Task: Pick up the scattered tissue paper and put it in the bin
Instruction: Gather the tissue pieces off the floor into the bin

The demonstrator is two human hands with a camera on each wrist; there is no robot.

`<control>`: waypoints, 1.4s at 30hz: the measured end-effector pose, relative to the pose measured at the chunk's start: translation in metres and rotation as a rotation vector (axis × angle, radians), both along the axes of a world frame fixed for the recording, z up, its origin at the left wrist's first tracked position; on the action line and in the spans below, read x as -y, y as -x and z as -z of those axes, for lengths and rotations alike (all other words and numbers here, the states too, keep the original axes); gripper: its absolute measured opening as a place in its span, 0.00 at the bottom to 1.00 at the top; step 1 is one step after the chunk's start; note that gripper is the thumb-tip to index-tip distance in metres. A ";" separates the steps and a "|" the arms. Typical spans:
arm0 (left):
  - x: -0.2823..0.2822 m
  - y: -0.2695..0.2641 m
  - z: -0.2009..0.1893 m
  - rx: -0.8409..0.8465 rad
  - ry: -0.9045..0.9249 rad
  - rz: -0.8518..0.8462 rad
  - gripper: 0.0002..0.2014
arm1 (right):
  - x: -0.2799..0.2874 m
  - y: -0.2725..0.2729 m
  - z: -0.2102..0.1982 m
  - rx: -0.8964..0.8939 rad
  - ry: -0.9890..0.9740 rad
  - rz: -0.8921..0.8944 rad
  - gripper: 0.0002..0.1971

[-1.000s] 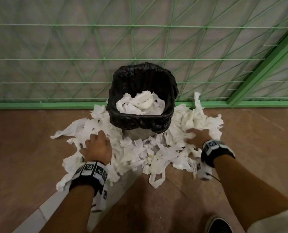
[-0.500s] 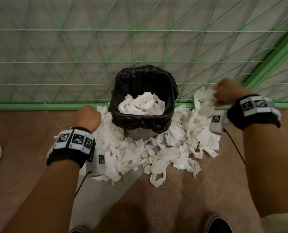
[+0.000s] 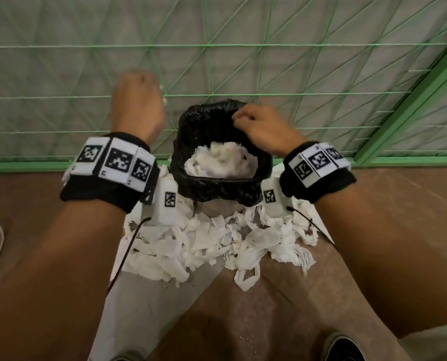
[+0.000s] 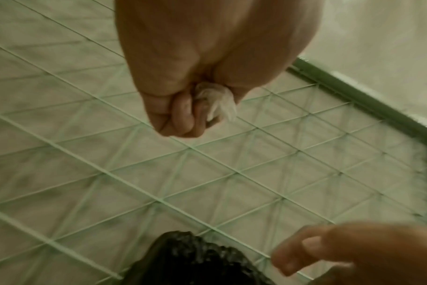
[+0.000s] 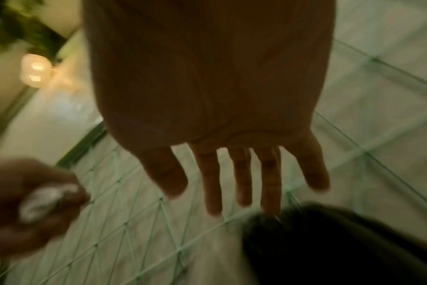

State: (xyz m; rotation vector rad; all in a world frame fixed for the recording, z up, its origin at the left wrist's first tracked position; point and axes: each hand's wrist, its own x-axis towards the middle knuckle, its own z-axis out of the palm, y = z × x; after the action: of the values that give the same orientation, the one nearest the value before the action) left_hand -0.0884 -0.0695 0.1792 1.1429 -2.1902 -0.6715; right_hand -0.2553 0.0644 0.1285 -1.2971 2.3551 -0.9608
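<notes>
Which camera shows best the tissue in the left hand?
Left wrist: the tissue wad pokes plainly from the left hand. The head view hides it behind the fist, apart from white scraps at its edge. The right wrist shows it blurred.

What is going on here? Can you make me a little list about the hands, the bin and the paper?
left hand: raised left of the bin, fingers curled round a wad of tissue
right hand: over the bin, fingers spread, holding nothing
bin: black liner, tissue heaped inside
floor: much scattered tissue paper left around the bin's base
behind: green mesh fence
</notes>
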 end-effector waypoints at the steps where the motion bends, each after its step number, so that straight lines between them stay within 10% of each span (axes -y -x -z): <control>1: -0.007 0.009 -0.003 -0.137 0.000 -0.003 0.12 | -0.008 0.010 0.009 0.033 0.068 0.086 0.14; 4: -0.032 0.030 0.014 -0.203 -0.059 0.115 0.07 | -0.043 0.064 0.053 -0.008 0.120 0.522 0.18; 9: -0.040 0.032 0.083 0.586 0.006 0.300 0.22 | -0.130 0.107 0.156 0.162 -0.585 0.641 0.25; 12: -0.035 0.022 0.087 0.205 0.021 0.102 0.20 | -0.157 0.089 0.198 0.224 -0.600 0.561 0.30; 16: -0.006 -0.016 0.126 0.006 -0.162 -0.291 0.17 | -0.158 0.083 0.216 0.031 -0.756 0.464 0.12; 23: -0.024 -0.098 0.252 0.821 -0.534 0.079 0.28 | -0.125 0.108 0.141 0.071 -0.815 0.472 0.19; 36: -0.031 -0.117 0.249 0.699 -0.297 -0.042 0.14 | -0.099 0.106 0.009 -0.172 -0.440 0.386 0.09; 42: -0.023 -0.119 0.223 0.756 -0.297 -0.263 0.20 | -0.079 0.092 -0.048 -0.165 0.098 0.431 0.10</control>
State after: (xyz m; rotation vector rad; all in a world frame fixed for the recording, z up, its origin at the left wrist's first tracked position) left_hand 0.0308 -0.0463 -0.0434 2.0616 -2.5000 -0.5041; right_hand -0.3475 0.1438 0.1770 -0.9467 2.8188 -1.1375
